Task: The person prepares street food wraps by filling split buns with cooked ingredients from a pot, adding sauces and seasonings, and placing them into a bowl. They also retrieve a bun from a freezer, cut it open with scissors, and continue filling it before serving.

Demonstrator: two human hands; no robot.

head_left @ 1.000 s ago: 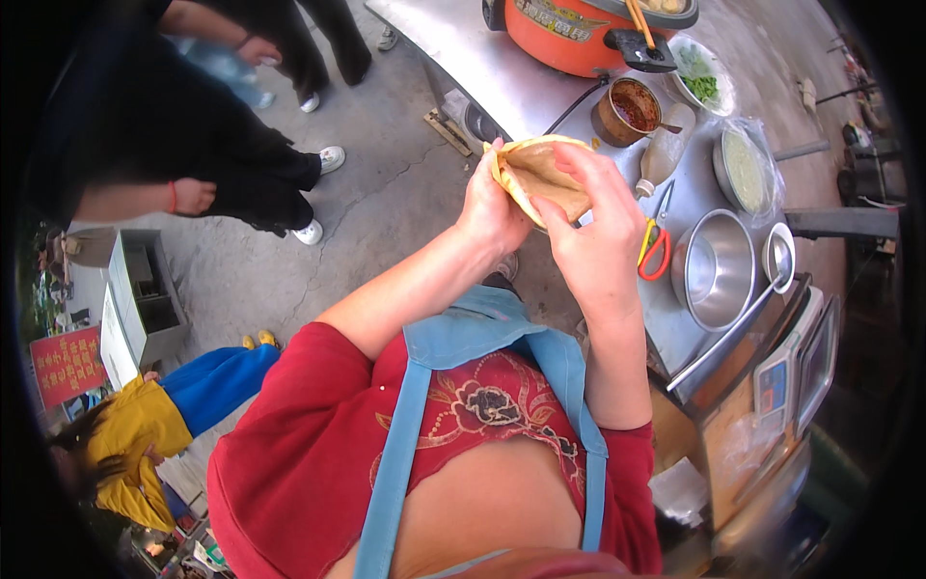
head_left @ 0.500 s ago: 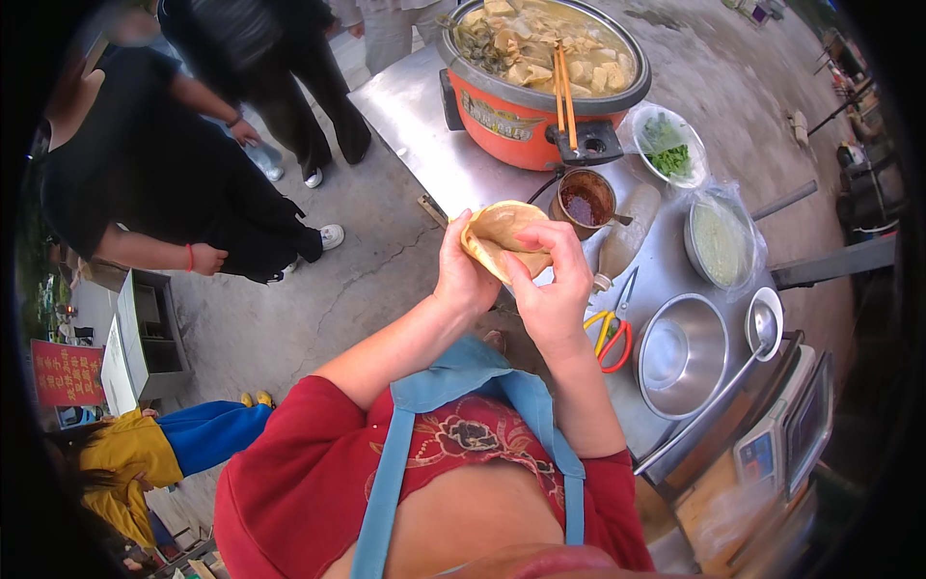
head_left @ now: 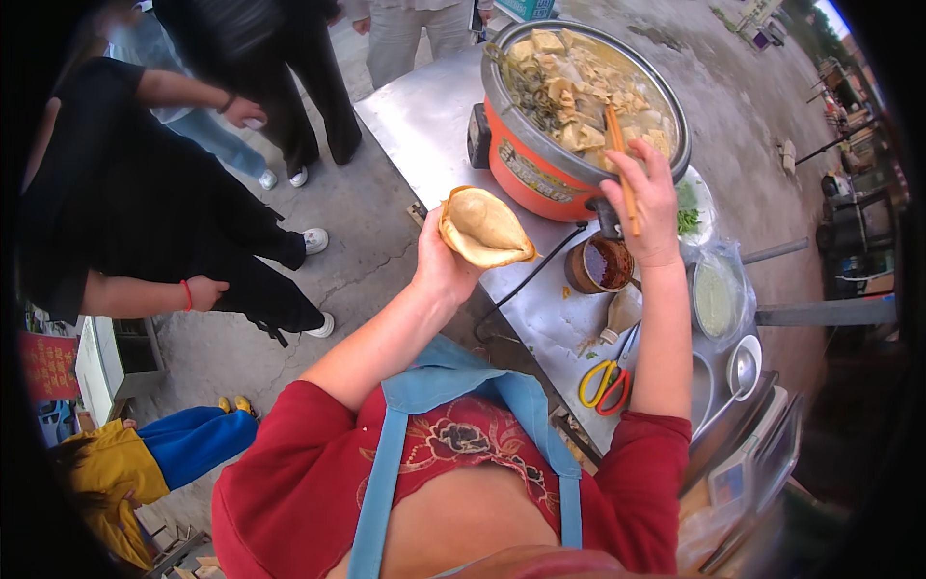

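Note:
A pale round flatbread (head_left: 485, 227), its top parted like a pocket, rests in my left hand (head_left: 444, 265), whose fingers wrap round its underside. No filling shows in it. My right hand (head_left: 651, 217) is at the near right rim of an orange electric pot (head_left: 540, 179), its thumb and fingers closing on a pair of wooden chopsticks (head_left: 627, 188). The tips of the chopsticks lean into the food. Tofu cubes (head_left: 582, 135), thin slices and dark strands of seaweed-like food fill the pot in broth.
Right of my body on the metal table (head_left: 415, 106) are a cup of dark red sauce (head_left: 586, 268), scissors (head_left: 608, 384), a bowl of greens (head_left: 691, 217), a plastic-covered bowl (head_left: 716, 299) and a ladle (head_left: 741, 372). Several people stand left; one wears black (head_left: 145, 183).
My right hand has left the flatbread and moved up and right to the chopsticks at the pot. The flatbread stays in my left hand, slightly further left.

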